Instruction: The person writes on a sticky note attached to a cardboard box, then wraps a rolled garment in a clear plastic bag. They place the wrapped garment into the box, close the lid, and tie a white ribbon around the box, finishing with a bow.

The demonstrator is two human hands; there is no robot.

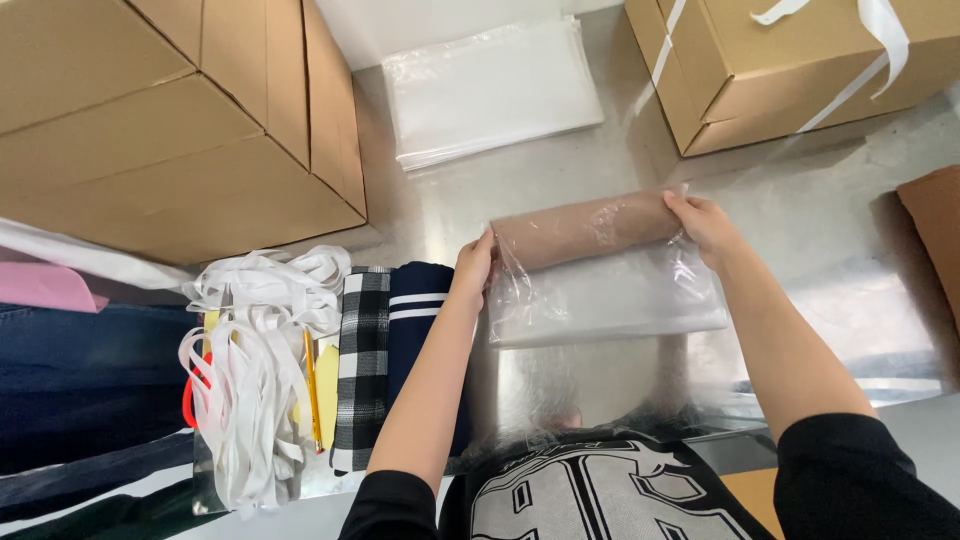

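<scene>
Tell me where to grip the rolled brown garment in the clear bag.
Grip the brown roll at its two ends, coming in from either side, as the left hand and right hand do. It lies sideways as a long cylinder, and the plastic bag looks slippery mid-span.

Bright, even overhead light; glare on the steel table point(560, 180); sharp, edges slightly stretched

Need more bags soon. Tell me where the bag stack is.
The bag stack lies top centre of the head view, on the metal table, between two cardboard boxes.
</scene>
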